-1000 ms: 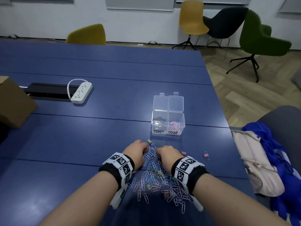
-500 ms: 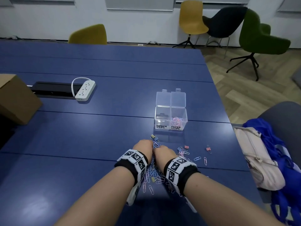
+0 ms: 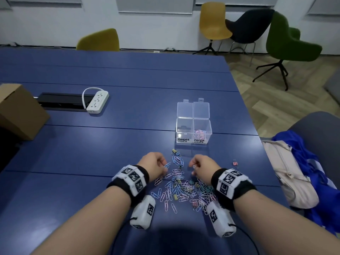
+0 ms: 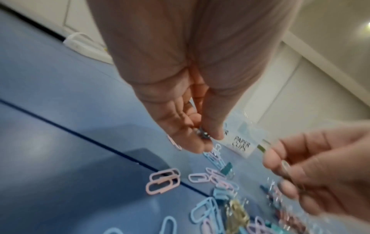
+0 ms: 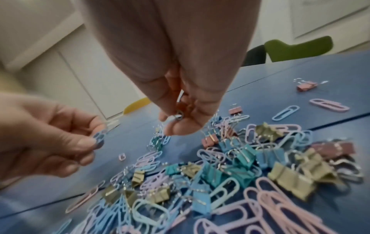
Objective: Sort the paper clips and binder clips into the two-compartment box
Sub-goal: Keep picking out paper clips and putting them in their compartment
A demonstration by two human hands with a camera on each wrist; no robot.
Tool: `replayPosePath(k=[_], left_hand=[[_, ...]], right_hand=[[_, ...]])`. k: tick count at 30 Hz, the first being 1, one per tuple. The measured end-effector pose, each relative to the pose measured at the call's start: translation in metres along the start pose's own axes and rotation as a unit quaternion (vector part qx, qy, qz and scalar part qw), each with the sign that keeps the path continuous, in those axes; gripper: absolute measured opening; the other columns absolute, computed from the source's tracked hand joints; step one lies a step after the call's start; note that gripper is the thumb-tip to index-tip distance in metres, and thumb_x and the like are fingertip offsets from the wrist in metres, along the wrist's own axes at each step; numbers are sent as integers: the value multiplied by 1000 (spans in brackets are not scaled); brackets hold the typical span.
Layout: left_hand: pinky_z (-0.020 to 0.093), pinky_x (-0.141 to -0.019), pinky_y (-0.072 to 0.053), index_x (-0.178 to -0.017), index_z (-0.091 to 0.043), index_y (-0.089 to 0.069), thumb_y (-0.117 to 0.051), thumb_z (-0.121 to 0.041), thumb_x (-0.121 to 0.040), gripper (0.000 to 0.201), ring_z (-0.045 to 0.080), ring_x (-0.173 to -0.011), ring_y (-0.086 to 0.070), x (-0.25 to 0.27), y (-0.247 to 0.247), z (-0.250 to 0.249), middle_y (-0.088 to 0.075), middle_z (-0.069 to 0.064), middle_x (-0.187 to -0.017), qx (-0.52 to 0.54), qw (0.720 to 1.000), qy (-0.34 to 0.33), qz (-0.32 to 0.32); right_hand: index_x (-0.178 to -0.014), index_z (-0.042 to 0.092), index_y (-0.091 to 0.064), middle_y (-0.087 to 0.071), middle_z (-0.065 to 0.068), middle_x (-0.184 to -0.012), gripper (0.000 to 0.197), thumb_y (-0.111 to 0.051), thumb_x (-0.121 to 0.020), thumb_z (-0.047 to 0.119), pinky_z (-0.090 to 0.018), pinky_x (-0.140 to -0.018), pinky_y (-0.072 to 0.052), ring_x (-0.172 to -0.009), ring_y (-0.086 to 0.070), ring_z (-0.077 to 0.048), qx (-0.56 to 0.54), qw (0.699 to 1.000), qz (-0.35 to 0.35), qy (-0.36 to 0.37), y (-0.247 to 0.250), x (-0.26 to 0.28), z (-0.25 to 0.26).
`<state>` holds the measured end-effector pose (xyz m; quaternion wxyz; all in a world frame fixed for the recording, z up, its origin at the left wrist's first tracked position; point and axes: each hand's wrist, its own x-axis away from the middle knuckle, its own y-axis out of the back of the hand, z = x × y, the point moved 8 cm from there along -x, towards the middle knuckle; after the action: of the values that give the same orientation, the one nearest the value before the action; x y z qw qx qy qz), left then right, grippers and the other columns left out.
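Note:
A mixed pile of pastel paper clips and binder clips (image 3: 184,188) lies on the blue table (image 3: 92,153) between my wrists. The clear two-compartment box (image 3: 193,132) stands just beyond it with both lids folded back. Its left cell is labelled BINDER CLIPS; its right cell, labelled PAPER CLIPS, holds pink clips. My left hand (image 3: 164,165) hovers over the pile's left edge and pinches blue paper clips (image 5: 99,137). My right hand (image 3: 193,167) hovers opposite, pinching a small binder clip (image 5: 181,110) by its body, the wire loop showing. What else my left fingers (image 4: 188,126) enclose is blurred.
A lone pink binder clip (image 3: 235,163) lies right of the pile. A white power strip (image 3: 97,102) and a cardboard box (image 3: 18,111) sit at the far left. The table's right edge (image 3: 265,162) is close, with a beige bag (image 3: 288,173) on a chair beside it.
My hands were pressed together on the pile; they have since lifted and drawn apart, the left with paper clips, the right with a binder clip.

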<state>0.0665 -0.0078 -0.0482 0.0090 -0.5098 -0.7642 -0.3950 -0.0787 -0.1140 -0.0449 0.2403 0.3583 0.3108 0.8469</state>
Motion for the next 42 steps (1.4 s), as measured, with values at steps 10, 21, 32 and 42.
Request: replayPosePath(k=[10,21,32,42], left_hand=[[21,-52,-57,-77,-7,-53,-51,13,-86,22,13,-53,-65,36,-8,34,-62,6,-59,455,880,74,113],[24,-55,-56,-79,-6,-54,-56,14,-76,21,13,-52,-60,37,-14,44,-59,6,-63,484,856,96,154],[28,-70,-41,-93,-19,-47,-80,-51,-60,57,17,-79,-52,25,-5,44,-55,-4,-88,-172,985,-2,-1],[29,-68,-41,-83,-27,-48,-67,-40,-80,24,18,-76,-52,15,-19,32,-53,-8,-75,-211,975,-57,44]], right_hand=[[-79,13,-52,-54,-5,-90,20,-37,-91,7,-25,-71,-40,-81,-51,-22,100,991,23,84,-33,34,45],[-121,13,-46,-51,-15,-117,31,-47,-91,14,-39,-89,-42,-111,-51,-34,284,952,-11,115,-68,38,40],[-112,7,-49,-60,-16,-113,27,-42,-87,-2,-34,-77,-43,-103,-59,-33,241,969,-1,57,-51,23,24],[-88,11,-62,-52,-2,-74,21,-44,-95,2,-21,-50,-35,-57,-41,-12,-338,938,-34,-74,-15,28,-24]])
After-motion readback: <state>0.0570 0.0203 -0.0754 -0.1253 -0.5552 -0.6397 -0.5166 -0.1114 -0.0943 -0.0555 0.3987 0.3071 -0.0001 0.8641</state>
